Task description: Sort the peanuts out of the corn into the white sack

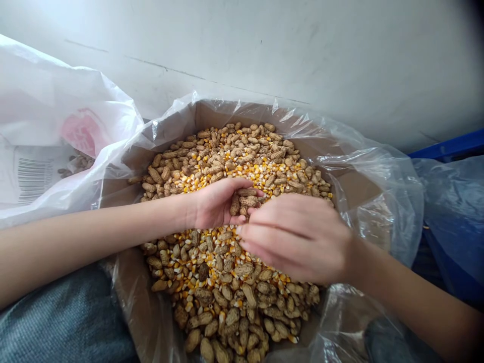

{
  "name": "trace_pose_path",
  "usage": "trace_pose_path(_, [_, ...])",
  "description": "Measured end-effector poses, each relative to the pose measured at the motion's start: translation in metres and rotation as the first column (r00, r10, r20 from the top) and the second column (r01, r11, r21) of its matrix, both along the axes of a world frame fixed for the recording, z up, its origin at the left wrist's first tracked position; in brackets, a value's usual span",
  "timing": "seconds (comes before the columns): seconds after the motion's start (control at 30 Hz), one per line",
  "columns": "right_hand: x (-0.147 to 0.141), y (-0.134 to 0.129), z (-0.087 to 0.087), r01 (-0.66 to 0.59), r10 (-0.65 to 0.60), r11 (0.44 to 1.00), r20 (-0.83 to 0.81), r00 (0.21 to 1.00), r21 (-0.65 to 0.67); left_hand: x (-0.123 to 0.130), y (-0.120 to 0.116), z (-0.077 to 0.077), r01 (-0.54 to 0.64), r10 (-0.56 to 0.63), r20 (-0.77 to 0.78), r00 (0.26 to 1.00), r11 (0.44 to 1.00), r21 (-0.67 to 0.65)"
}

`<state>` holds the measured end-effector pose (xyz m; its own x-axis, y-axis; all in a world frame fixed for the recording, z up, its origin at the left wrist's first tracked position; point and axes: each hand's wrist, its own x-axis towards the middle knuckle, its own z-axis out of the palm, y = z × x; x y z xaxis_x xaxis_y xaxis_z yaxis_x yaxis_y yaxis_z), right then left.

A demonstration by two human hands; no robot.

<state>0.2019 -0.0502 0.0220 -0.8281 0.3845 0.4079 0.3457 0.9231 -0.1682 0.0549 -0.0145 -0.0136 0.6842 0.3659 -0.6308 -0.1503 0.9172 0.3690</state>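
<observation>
Head view: the left hand cups peanuts in shell; just beside it, the half-curled right hand, its grip unclear, hovers over the peanut-and-corn mix in a plastic-lined cardboard box.

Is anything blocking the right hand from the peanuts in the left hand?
No, nothing visible does: the right hand sits right beside the peanuts cupped in the left hand, with nothing between them.
</observation>
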Motion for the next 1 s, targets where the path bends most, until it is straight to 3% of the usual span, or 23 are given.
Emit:
trace_pose_path(0.13, [-0.011, -0.012, -0.003, -0.158, 0.186, 0.979, 0.242, 0.952, -0.128, -0.002, 0.002, -0.003, -0.004, 0.004, -0.005, 1.000, 1.000, 0.010])
trace_pose_path(0.23, [-0.022, -0.024, -0.019, -0.159, 0.240, 0.958, 0.362, 0.901, -0.240, -0.002, 0.002, -0.004, -0.005, 0.006, -0.015, 1.000, 1.000, 0.015])
trace_pose_path(0.4, [-0.035, -0.041, -0.042, -0.131, 0.284, 0.924, 0.416, 0.864, -0.359, -0.001, 0.002, -0.004, -0.003, 0.003, -0.019, 1.000, 0.999, 0.036])
trace_pose_path(0.6, [-0.035, -0.038, -0.032, -0.133, 0.338, 0.893, 0.447, 0.828, -0.429, -0.002, 0.002, -0.004, -0.006, 0.006, -0.007, 1.000, 0.999, 0.032])
trace_pose_path(0.8, [-0.028, -0.028, -0.016, -0.100, 0.250, 0.937, 0.441, 0.862, -0.334, -0.003, 0.003, -0.006, -0.012, 0.013, -0.010, 1.000, 0.999, 0.029])
trace_pose_path(1.0, [-0.013, -0.013, 0.002, -0.041, 0.065, 0.990, 0.178, 0.982, -0.136, -0.001, -0.001, -0.001, 0.002, -0.003, -0.040, 0.999, 1.000, -0.016])
